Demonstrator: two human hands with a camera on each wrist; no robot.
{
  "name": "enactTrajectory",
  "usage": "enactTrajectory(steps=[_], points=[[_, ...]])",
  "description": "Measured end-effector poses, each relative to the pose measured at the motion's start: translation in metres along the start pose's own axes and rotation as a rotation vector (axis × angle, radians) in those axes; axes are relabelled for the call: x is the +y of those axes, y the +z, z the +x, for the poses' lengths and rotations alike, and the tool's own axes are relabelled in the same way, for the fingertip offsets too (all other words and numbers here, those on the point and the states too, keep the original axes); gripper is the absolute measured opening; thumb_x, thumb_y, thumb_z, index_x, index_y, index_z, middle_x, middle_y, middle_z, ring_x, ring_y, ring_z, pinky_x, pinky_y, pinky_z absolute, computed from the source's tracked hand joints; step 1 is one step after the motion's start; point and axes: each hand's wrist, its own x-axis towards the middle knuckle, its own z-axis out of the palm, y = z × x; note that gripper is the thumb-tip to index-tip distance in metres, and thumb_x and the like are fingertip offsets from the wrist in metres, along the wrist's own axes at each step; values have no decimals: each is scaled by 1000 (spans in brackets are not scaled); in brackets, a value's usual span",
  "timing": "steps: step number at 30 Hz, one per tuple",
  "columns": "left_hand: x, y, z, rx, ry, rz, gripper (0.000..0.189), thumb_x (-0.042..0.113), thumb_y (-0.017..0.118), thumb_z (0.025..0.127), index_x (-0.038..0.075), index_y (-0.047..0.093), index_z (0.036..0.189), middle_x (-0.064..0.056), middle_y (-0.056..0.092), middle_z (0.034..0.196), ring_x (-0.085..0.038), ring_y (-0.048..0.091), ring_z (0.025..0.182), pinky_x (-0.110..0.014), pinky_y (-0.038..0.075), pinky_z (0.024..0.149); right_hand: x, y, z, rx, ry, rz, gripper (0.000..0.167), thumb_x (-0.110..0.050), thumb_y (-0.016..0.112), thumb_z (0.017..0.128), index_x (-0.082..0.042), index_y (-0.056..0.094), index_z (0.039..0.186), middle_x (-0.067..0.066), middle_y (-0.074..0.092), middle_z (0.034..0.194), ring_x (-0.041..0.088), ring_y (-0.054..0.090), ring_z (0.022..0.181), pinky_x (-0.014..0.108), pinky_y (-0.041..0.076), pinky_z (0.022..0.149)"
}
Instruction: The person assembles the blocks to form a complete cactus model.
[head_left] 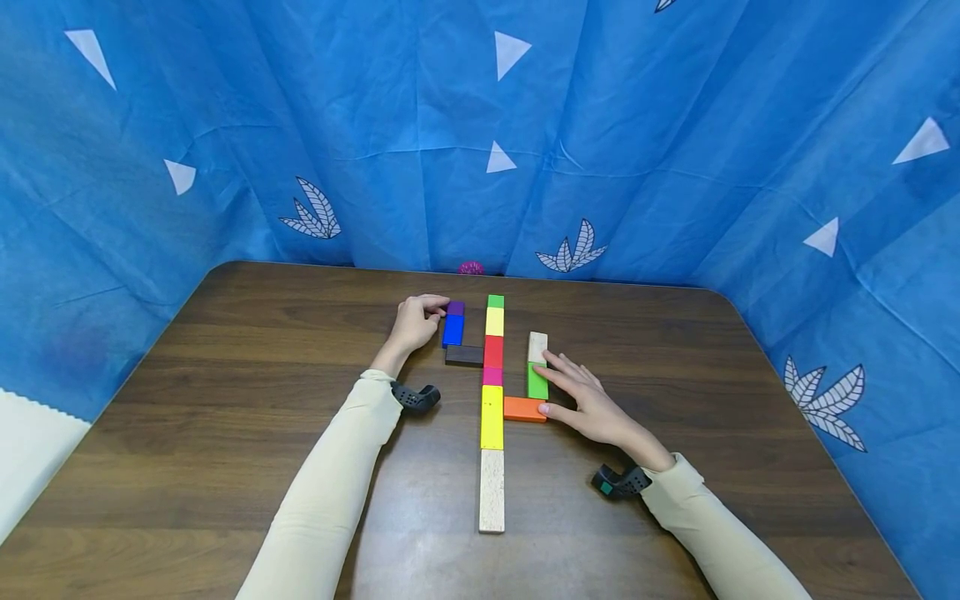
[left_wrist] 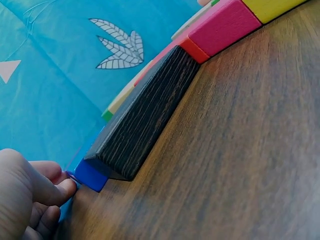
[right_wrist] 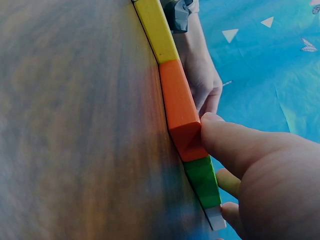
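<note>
My left hand is at the far end of a short column, its thumb and fingertips pinching a small purple block. Against that block lies a blue block, and a black block joins it to the long middle row. In the left wrist view the fingers hide most of the purple block. My right hand has its fingers spread; the thumb touches the end of an orange block. Its other fingers lie along a green block and a pale wooden block.
The middle row runs away from me: a long pale block, a yellow block, a pink block, a red block, a light yellow block and a small green end block. A blue curtain hangs behind the brown table.
</note>
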Motion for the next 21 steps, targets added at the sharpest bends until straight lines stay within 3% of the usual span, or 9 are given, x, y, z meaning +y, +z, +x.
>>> enactTrajectory(steps=[10,21], points=[[-1,2,-1,4,6,5,35,-8,55,90,-2,67,122,-18,66,125,-30,68,98,-41,55,85,0,-1,-1,-3,4,-3,65,-32,66,93,-16,41,150,10,23,163,40,14,150,66,6,117],[1,-9,-15,-19,-9,6,40,-4,56,90,-3,60,130,-20,65,123,-33,64,109,-43,52,95,-5,-1,0,-6,9,11,65,-32,67,92,-17,42,149,10,23,163,39,14,150,66,7,117]])
